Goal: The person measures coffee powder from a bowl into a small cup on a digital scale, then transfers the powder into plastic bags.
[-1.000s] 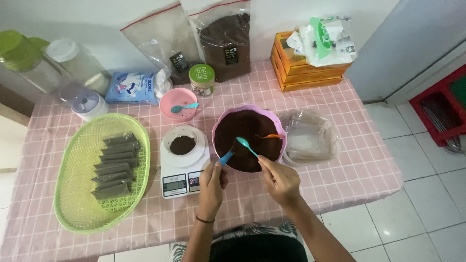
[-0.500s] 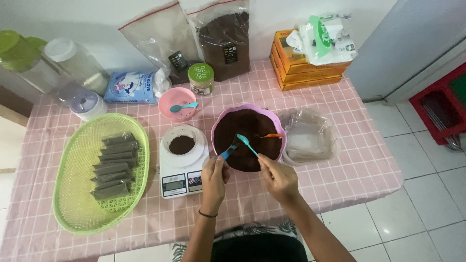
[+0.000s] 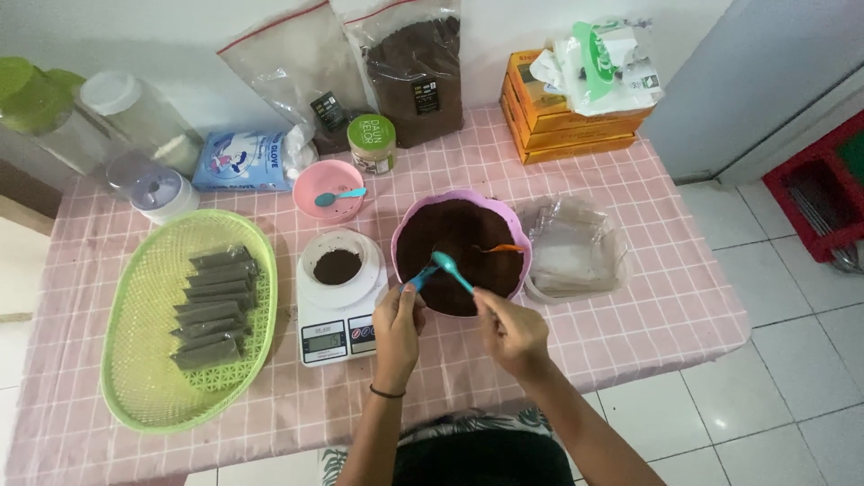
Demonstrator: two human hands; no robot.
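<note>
1. Pink checked cloth covers the desk (image 3: 630, 315), which stands against a white wall.
2. Oval green plastic mesh basket (image 3: 144, 360): a stack of filled dark sachets (image 3: 211, 306), evidently finished.
3. White digital kitchen scale (image 3: 337, 324): a small white dish of brown powder (image 3: 338, 267) sits on top.
4. Left hand (image 3: 398, 328): fingers pinch a blue plastic spoon (image 3: 419, 279).
5. Lilac scalloped plastic bowl (image 3: 405, 225): holds coarse dark powder, much left.
6. Right hand (image 3: 511, 335): fingers pinch a teal plastic spoon (image 3: 448, 267) over the bowl.
7. Clear empty plastic pouches (image 3: 576, 252): crinkled, unfilled.
</note>
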